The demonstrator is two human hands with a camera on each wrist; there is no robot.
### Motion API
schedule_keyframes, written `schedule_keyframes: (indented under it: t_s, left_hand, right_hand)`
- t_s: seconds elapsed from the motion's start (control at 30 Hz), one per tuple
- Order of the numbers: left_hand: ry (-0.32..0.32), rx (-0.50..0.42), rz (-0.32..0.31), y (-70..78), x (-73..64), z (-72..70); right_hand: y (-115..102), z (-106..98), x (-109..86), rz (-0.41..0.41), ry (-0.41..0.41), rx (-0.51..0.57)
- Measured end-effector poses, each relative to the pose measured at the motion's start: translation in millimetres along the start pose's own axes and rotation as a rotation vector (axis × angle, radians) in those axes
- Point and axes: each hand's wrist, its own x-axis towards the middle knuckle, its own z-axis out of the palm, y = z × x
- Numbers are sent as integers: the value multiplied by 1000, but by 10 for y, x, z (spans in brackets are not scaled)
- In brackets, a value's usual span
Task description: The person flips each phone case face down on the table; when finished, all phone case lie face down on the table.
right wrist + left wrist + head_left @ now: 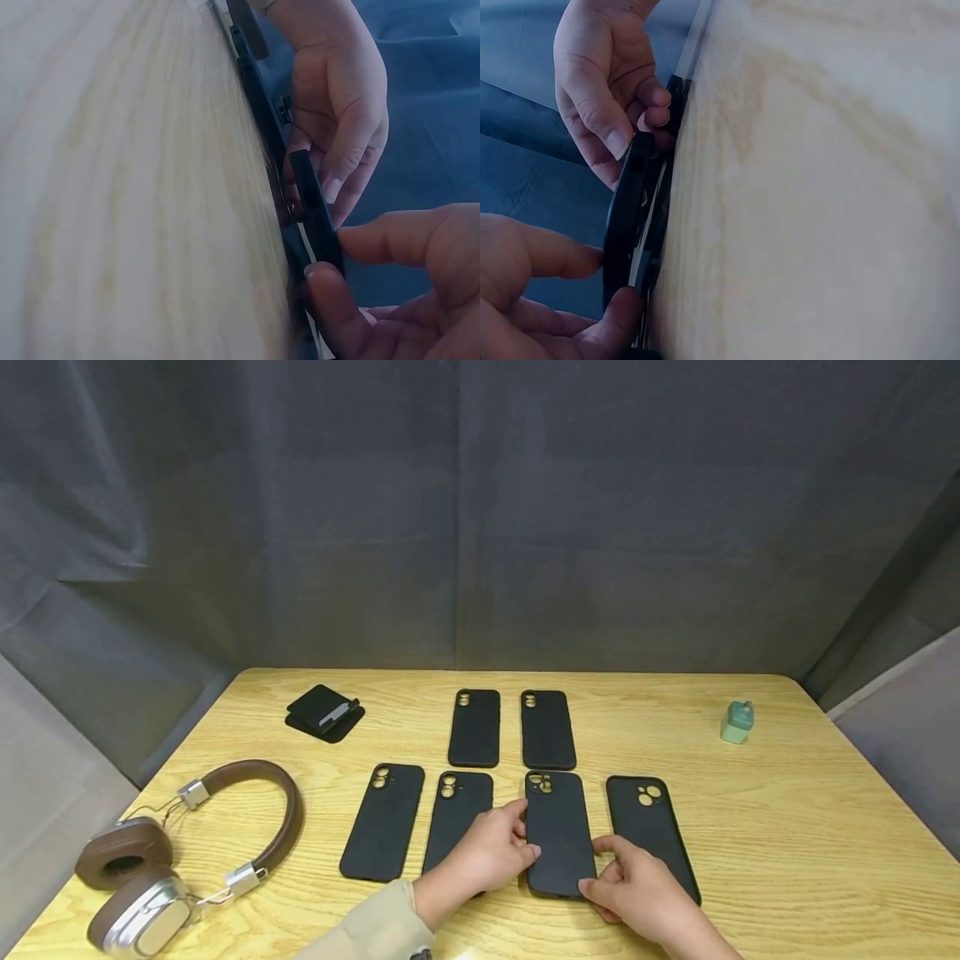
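Observation:
A black phone case [558, 835] with a camera cutout lies back up between my two hands. At its left edge, my left hand [487, 852] holds it with thumb and finger. My right hand [633, 889] grips the lower right corner, and in the right wrist view its thumb and finger pinch the case [316, 210] along the edge. Seen side-on in the left wrist view, the case [626, 202] stands slightly above the surface. My left forearm crosses the lower part of a second phone case [453, 814]. Another case [648, 827], inner side up, is partly covered by my right hand.
One more phone case [382, 822] completes the front row at left; two others, a left one [475, 731] and a right one [547, 731], lie behind. Brown headphones [296, 810], a black folded holder [322, 710] and a small green block [737, 722] sit on the wooden table [810, 860].

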Motion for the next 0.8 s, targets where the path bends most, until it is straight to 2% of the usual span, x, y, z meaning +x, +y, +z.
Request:
schedule_keyframes:
  t_s: [0.17, 0.33, 0.47, 0.63, 0.8]
  left_hand:
    - [-9, 62, -7, 0, -7, 5]
    - [-24, 64, -18, 4, -17, 18]
    - [-22, 73, -27, 8, -6, 31]
    - [-25, 98, -49, 9, -7, 31]
    - [6, 138, 0, 55, -38, -10]
  right_hand:
    - [-31, 9, 11, -19, 21, -123]
    - [-42, 21, 24, -50, 58, -265]
    - [-55, 36, 29, -48, 55, -347]
    - [-69, 45, 28, -52, 54, -369]
    - [-99, -1, -11, -52, 78, -329]
